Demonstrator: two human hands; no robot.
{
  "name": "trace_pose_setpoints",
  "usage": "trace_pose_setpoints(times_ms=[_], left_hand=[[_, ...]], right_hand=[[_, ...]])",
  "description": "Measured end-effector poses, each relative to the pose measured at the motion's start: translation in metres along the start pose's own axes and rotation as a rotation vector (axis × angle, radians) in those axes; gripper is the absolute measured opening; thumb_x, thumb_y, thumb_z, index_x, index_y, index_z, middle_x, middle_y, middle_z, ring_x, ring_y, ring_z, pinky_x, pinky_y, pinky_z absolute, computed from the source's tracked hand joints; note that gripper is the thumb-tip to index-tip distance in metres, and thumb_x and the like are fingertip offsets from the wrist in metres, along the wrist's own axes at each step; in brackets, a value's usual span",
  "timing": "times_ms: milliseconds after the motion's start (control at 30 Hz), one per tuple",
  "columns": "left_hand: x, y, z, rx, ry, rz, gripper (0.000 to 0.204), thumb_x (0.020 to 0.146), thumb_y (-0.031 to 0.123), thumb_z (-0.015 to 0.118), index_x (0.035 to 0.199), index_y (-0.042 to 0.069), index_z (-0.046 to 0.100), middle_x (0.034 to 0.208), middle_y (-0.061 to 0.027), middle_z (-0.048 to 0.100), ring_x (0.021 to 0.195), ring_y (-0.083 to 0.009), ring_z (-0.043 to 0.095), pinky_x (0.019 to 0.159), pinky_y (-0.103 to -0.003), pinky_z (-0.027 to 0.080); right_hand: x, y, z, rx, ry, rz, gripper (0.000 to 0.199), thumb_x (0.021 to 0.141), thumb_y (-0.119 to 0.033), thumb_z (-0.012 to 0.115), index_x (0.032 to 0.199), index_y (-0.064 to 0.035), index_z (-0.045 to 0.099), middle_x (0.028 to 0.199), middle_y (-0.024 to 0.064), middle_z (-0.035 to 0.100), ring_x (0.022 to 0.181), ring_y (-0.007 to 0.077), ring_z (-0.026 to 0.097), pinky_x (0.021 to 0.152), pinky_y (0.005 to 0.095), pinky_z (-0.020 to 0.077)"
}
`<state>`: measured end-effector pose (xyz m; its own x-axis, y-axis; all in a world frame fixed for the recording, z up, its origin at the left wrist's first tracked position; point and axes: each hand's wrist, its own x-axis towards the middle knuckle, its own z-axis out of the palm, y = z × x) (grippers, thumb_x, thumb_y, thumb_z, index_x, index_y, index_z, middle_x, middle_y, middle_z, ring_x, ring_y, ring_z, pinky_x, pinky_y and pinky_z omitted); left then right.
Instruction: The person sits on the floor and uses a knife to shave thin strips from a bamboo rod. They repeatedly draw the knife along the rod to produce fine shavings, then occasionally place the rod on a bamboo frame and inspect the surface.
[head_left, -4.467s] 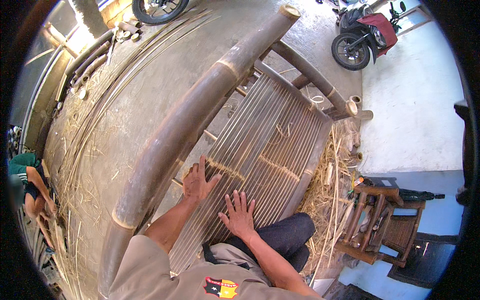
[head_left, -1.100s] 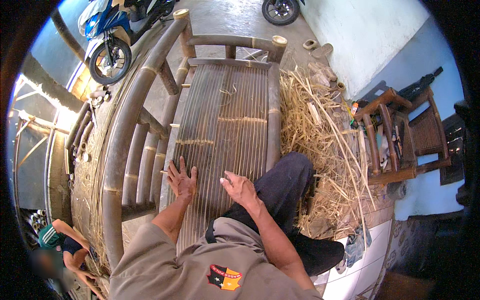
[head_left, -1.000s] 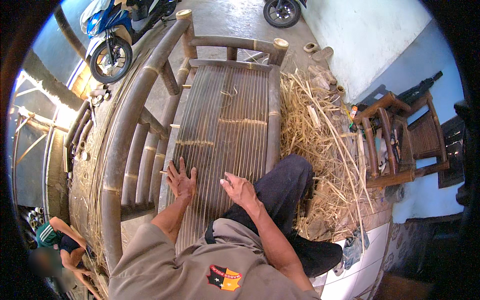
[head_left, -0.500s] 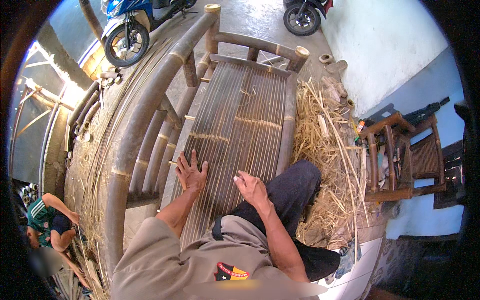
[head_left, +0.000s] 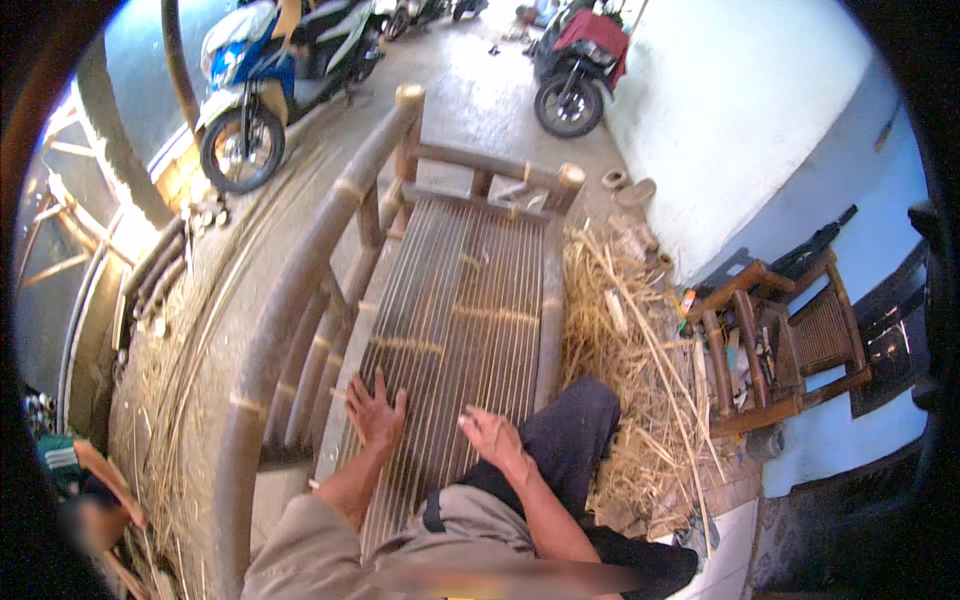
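Bright glare on the far floor, dark fisheye rim, bent edges, slight overall softness

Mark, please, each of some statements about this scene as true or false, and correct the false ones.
1. The right hand is to the left of the left hand. False: it is to the right.
2. The grip of the left hand is open, spread over the bench. True.
3. Shavings lie to the right of the bench. True.
4. The left motorbike is red. False: its front is blue and white.
5. A chair stands to the left of the bench. False: it is on the right, beyond the shavings.
6. Another person shows at the lower left. True.
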<state>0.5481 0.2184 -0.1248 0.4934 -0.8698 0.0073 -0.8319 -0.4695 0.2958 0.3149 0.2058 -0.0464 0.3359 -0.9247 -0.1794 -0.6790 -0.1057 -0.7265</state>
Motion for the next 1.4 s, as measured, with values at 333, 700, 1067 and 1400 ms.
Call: trace_pose_setpoints(times_ms=[333,700,1067,1400], left_hand=[[-0.001,0.001,-0.005,0.01,-0.042,0.007,0.068,0.095,0.056,0.046,0.153,0.023,0.032,0.158,-0.0193,0.017,0.143,-0.0403,0.018,0.113,-0.056,0.02],[0.003,0.003,-0.009,0.047,-0.172,-0.025,0.068,0.097,0.059,0.04,0.155,0.027,0.024,0.16,-0.0179,0.009,0.145,-0.0404,0.013,0.113,-0.058,0.019],[0.002,0.005,-0.012,0.021,-0.166,-0.038,0.068,0.096,0.06,0.042,0.154,0.027,0.026,0.159,-0.0197,0.012,0.144,-0.0415,0.016,0.114,-0.058,0.02],[0.01,-0.005,-0.012,0.101,-0.196,0.061,0.068,0.098,0.057,0.042,0.155,0.023,0.025,0.158,-0.021,0.015,0.145,-0.0395,0.017,0.117,-0.052,0.02]], right_hand=[[-0.002,0.004,0.007,-0.028,0.059,-0.021,0.049,0.094,-0.043,0.054,0.12,-0.0029,0.063,0.105,0.0271,0.066,0.099,0.0431,0.064,0.083,0.0494,0.0522],[0.0,0.008,0.005,0.004,0.025,-0.015,0.053,0.095,-0.044,0.052,0.126,-0.0013,0.059,0.106,0.0263,0.067,0.101,0.0425,0.064,0.086,0.0499,0.0507],[0.004,0.014,0.007,0.06,0.052,-0.053,0.054,0.095,-0.045,0.053,0.125,-0.0002,0.059,0.105,0.0246,0.068,0.099,0.0401,0.066,0.084,0.0482,0.0519],[0.01,0.022,0.028,0.154,0.259,-0.162,0.049,0.094,-0.044,0.052,0.114,-0.0002,0.062,0.099,0.0285,0.066,0.095,0.0448,0.064,0.082,0.0511,0.051]])
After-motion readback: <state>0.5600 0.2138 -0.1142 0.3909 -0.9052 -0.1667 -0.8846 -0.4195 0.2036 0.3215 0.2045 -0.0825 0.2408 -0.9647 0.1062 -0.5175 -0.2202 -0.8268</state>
